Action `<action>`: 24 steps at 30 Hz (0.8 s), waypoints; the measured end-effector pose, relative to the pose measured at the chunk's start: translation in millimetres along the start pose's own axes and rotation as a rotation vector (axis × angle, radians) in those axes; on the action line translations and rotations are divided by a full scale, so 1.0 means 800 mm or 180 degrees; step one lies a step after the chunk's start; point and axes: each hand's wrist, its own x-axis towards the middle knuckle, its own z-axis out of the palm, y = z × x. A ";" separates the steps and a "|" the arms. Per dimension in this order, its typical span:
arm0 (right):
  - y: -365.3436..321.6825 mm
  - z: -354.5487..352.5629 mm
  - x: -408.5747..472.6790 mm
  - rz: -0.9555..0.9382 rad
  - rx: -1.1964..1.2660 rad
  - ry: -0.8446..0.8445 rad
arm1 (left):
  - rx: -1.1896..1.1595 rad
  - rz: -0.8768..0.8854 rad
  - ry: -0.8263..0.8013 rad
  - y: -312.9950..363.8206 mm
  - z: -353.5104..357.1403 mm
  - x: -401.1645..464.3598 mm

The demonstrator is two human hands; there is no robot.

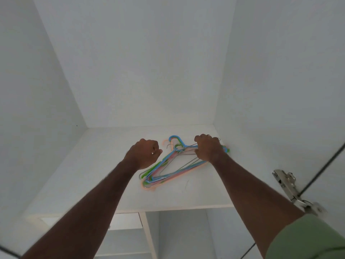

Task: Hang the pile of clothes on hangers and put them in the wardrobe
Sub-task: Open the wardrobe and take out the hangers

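Head view looks up into a white wardrobe [130, 71], where a tangled bundle of hangers [168, 169] lies flat on the upper shelf [93, 174]. The bundle mixes blue, green, pink and peach plastic with a few bare wire ones. Its long axis runs diagonally: the low end sits toward the shelf's front edge, the high end toward the right rear corner, and the hooks point at the back wall.

The right hand [209, 149] is on the bundle's far end, fingers curled over and thumb under, grasping several hanger arms at once. The left hand [144, 153] hovers just beside the bundle's left flank, near the hooks; its fingers are clenched into a loose fist, and I cannot tell whether anything is pinched inside it.

So the right hand already has the hold, and the bulk of the bundle trails from it toward the front edge. Judging by that, the coming pull would draw the hangers along their own diagonal and off the shelf. The interlocked hooks may snag or shed a hanger. No clothes are in sight here.

A metal door hinge [291, 187] shows beyond the shelf's right end.
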 end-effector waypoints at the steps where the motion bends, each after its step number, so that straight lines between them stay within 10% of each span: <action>1: 0.004 0.003 0.012 0.0001 0.0025 -0.0092 | -0.0026 0.0001 -0.0011 -0.005 0.004 0.011; 24: -0.019 0.065 0.097 -0.0361 -0.0286 -0.1274 | -0.0163 0.0373 -0.0676 -0.080 0.081 0.114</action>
